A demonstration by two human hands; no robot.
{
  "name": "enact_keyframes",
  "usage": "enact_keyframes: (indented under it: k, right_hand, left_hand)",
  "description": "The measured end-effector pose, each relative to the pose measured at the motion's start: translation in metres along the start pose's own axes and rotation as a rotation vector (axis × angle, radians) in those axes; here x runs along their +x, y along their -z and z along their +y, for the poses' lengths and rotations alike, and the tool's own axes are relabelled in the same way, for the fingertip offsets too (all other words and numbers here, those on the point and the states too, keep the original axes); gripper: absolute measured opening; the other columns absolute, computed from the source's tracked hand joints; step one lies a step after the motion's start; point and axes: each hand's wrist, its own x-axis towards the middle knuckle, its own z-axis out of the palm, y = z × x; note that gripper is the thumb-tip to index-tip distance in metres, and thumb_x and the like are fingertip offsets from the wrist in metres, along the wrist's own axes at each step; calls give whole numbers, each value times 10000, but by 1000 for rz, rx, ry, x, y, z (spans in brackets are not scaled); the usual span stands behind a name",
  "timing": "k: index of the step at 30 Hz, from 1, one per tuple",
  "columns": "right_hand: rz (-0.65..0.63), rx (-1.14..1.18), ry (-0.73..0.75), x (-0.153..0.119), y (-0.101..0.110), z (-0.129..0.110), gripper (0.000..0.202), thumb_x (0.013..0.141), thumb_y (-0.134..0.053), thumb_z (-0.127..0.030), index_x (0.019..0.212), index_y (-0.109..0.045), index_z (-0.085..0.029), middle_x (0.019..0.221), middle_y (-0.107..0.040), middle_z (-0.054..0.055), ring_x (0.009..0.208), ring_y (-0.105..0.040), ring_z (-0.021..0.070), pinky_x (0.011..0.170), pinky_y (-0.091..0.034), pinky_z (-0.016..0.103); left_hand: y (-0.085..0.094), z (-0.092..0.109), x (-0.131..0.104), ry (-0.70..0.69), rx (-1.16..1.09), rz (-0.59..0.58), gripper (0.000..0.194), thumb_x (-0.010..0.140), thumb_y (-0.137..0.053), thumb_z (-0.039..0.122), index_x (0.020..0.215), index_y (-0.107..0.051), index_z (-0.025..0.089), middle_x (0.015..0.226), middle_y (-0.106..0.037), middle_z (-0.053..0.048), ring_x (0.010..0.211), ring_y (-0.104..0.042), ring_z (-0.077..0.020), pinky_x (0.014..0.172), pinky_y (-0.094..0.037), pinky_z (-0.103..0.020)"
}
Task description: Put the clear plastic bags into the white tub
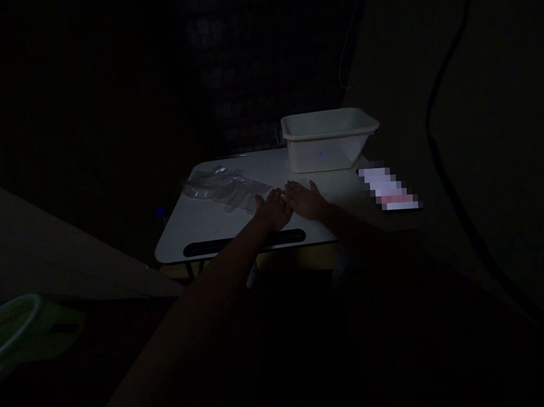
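Observation:
A small white table (pixel 246 162) stands in dim light. On its left half lies a crumpled clear plastic bag (pixel 234 188), stretching toward the hands. My left hand (pixel 273 208) rests palm down at the bag's right end, its fingers spread. Close beside it, my right hand (pixel 305 199) also lies flat with its fingers stretched out, and the fingertips of both hands nearly meet. Something pale and thin shows around the fingertips, too dim to make out. Behind the right hand is a white plastic tub (pixel 322 154).
A lit, blurred-out screen (pixel 388 189) lies at the table's right side. A dark slot (pixel 201 248) runs along the front edge. At lower left is a green basket (pixel 54 333). A dark cable (pixel 440 162) hangs at the right.

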Motion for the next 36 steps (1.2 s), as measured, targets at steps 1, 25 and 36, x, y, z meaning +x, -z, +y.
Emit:
enact_keyframes:
  k: [1,25,36]
  right_hand:
    - [-13,-5,1,-1,-1,0,496,855,-127,-377,1228,-362,-150,1324,-327,102,1221,-261,196,952,-180,539]
    - [96,-21,-67,-10,2,27,482,853,-151,-362,1221,-379,-149,1313,-344,104,1206,-290,223,943,-196,543]
    - [37,-71,2,-11,-1,17,483,858,-140,-348,1222,-365,-125,1317,-335,115,1212,-280,205,953,-173,538]
  left_hand:
    - [0,0,0,0,0,0,551,836,-61,391,1313,-159,133,1386,-128,-111,1265,-89,-219,937,-142,-546]
    - [-1,0,0,18,19,10,583,831,-38,414,1316,-140,107,1385,-125,-113,1266,-89,-219,943,-138,-544]
    - [-2,0,0,13,-25,19,585,831,-46,415,1313,-148,100,1384,-124,-118,1264,-99,-216,945,-126,-549]
